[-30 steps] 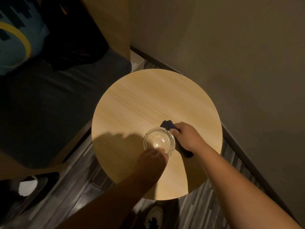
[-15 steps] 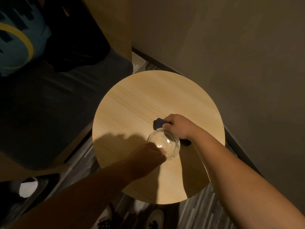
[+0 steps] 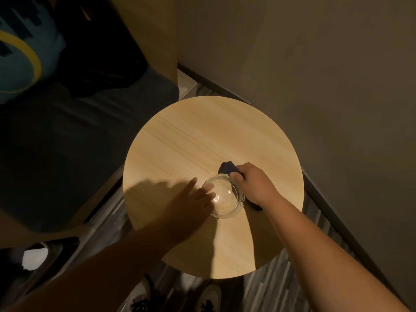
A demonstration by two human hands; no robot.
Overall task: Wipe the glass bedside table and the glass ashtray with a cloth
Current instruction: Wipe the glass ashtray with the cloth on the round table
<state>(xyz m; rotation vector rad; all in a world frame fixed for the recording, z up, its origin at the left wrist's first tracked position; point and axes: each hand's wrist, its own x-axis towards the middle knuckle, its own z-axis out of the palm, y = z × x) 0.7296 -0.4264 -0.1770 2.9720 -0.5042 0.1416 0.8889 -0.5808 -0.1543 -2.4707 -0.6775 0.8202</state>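
A round, light wood-look bedside table (image 3: 193,140) fills the middle of the view. Near its front a clear glass ashtray (image 3: 226,199) stands upright on the top. My left hand (image 3: 191,202) lies beside the ashtray's left side with its fingers spread and straight, the fingertips touching the rim. My right hand (image 3: 253,183) grips a dark blue cloth (image 3: 227,168) and presses it on the tabletop just behind and right of the ashtray. Most of the cloth is hidden under that hand.
A dark sofa seat (image 3: 67,143) with a blue and yellow cushion (image 3: 20,57) stands at the left. A beige wall (image 3: 315,64) runs close behind and to the right of the table. My shoes (image 3: 209,296) show on the striped floor below.
My left hand has let go of the ashtray's rim and spread its fingers flat beside it. My right hand with the cloth has shifted slightly around the ashtray's far right side.
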